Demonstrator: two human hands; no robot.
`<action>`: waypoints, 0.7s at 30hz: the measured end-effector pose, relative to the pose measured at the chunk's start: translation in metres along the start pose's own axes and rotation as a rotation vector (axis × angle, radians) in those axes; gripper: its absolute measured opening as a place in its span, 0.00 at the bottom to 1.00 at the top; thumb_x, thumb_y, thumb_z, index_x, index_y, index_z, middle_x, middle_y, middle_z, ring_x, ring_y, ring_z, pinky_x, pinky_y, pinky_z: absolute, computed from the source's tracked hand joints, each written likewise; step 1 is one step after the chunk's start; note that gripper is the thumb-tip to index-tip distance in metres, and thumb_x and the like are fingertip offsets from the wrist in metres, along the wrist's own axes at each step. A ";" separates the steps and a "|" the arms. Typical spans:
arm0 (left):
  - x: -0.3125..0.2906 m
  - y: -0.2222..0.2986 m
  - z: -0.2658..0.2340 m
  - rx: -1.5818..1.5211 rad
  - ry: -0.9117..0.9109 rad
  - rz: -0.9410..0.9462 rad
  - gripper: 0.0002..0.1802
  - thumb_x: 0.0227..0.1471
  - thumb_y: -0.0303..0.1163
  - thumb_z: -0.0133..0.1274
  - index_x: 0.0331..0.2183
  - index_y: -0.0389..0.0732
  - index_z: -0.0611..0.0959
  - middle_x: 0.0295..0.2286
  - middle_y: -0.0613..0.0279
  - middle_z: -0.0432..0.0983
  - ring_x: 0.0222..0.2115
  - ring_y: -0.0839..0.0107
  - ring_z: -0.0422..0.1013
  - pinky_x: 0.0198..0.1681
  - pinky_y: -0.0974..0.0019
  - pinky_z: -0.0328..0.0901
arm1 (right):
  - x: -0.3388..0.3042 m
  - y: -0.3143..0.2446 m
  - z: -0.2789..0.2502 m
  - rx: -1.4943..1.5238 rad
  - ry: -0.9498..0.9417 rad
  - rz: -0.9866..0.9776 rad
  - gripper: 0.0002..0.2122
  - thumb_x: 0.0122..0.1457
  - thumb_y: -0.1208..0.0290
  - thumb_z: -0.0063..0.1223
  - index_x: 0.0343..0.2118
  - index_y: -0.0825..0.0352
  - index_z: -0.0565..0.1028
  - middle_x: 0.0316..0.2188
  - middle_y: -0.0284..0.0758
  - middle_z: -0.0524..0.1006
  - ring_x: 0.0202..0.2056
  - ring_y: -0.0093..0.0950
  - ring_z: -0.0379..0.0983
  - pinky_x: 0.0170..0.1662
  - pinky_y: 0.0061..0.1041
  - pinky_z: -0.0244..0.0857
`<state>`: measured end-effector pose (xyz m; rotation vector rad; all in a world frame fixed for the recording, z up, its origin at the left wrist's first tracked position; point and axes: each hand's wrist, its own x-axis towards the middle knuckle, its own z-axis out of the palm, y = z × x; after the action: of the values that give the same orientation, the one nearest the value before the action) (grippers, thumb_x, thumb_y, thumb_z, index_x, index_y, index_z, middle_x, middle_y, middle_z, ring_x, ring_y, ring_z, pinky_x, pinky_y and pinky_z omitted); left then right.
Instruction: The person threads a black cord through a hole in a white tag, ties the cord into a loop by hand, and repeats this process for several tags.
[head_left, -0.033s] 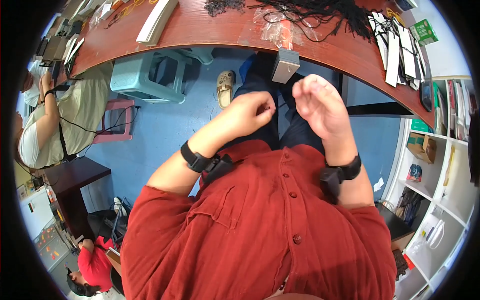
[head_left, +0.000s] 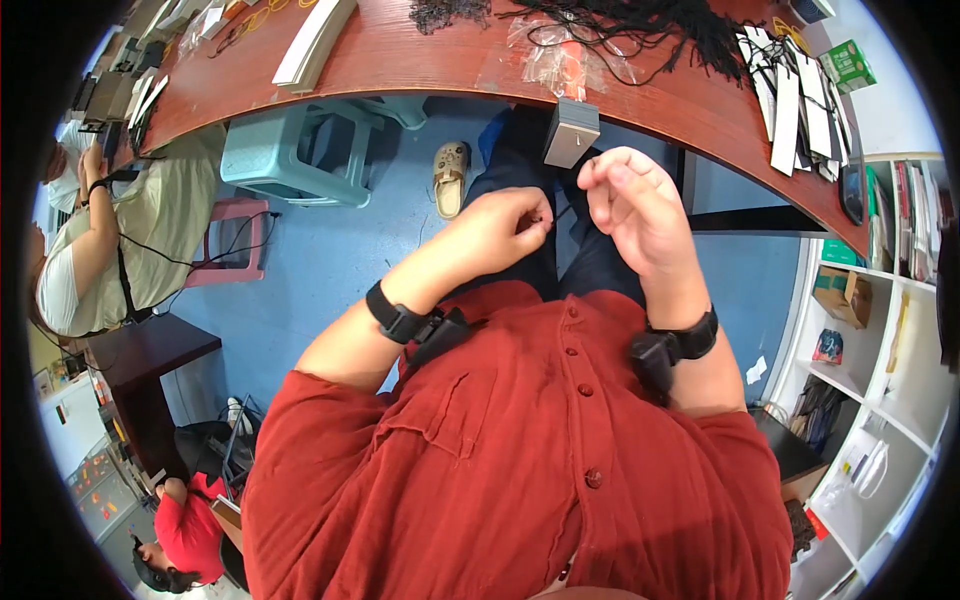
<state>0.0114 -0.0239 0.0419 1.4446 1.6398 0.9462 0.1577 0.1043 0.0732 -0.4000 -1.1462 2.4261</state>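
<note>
My left hand (head_left: 503, 232) is raised over my lap, its fingers curled in and the thumb close to the index finger. A tiny dark spot shows at its fingertips, too small to name. Across from it, my right hand (head_left: 640, 212) has its fingers bent toward the thumb in a pinch. What it holds, if anything, cannot be made out. Between the hands is a gap. Just beyond the right fingertips, a small box with a grey top and beige face (head_left: 572, 138) sits at the table's front edge.
The red-brown table (head_left: 430, 65) carries a tangle of black cords (head_left: 670, 35), clear plastic bags (head_left: 550, 60), white strip tags with black cords (head_left: 800, 100) and a stack of white strips (head_left: 312, 45). Blue stools (head_left: 268, 150) stand left. Shelves (head_left: 880, 350) line the right. Other people sit at left.
The right hand has shifted slightly left and its fingers have drawn closer together. The left hand has hardly moved.
</note>
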 end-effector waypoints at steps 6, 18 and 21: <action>0.005 -0.010 0.006 -0.024 -0.025 -0.044 0.05 0.46 0.26 0.51 0.28 0.36 0.74 0.22 0.62 0.71 0.24 0.75 0.68 0.29 0.70 0.64 | 0.005 0.007 0.011 -0.239 0.119 -0.119 0.06 0.56 0.75 0.48 0.32 0.71 0.74 0.30 0.34 0.76 0.24 0.17 0.70 0.26 0.15 0.64; 0.012 -0.003 -0.001 -0.242 -0.060 -0.075 0.04 0.48 0.25 0.50 0.28 0.35 0.74 0.23 0.69 0.69 0.25 0.81 0.64 0.30 0.74 0.62 | 0.009 0.005 0.028 -0.455 0.303 -0.218 0.08 0.55 0.85 0.42 0.31 0.67 0.58 0.31 0.42 0.73 0.34 0.25 0.74 0.36 0.20 0.70; 0.013 0.000 -0.001 -0.236 -0.066 -0.067 0.03 0.48 0.25 0.50 0.28 0.35 0.74 0.22 0.69 0.69 0.25 0.81 0.64 0.30 0.74 0.62 | 0.012 0.009 0.029 -0.452 0.332 -0.247 0.09 0.55 0.84 0.44 0.30 0.67 0.57 0.29 0.41 0.73 0.32 0.24 0.74 0.35 0.20 0.70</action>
<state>0.0095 -0.0113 0.0421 1.2416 1.4655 1.0066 0.1322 0.0857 0.0831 -0.7201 -1.4823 1.7968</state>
